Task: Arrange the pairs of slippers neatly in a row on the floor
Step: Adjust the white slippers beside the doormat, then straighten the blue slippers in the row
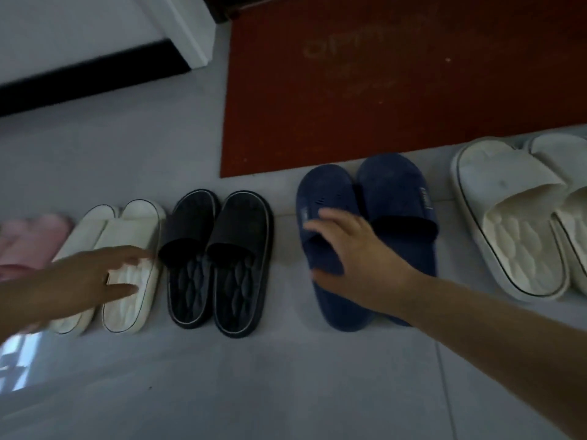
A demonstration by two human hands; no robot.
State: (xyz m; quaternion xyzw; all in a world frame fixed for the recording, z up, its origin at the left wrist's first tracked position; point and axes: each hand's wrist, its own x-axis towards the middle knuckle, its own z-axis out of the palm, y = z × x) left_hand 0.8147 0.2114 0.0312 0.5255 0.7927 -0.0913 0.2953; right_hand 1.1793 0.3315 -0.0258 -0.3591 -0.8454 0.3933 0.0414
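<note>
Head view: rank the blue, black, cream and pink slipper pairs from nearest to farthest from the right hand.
1. Blue pair: directly at the right hand.
2. Black pair: next one to the left.
3. Cream pair: further left, at the left hand.
4. Pink pair: far left edge of the frame.

You are facing a row on the floor (286, 392): leftmost pair (35, 239), second pair (133, 227), middle pair (222, 265), fourth pair (397, 198), rightmost pair (514, 217), with the doormat (381, 90) lying behind the fourth.
</note>
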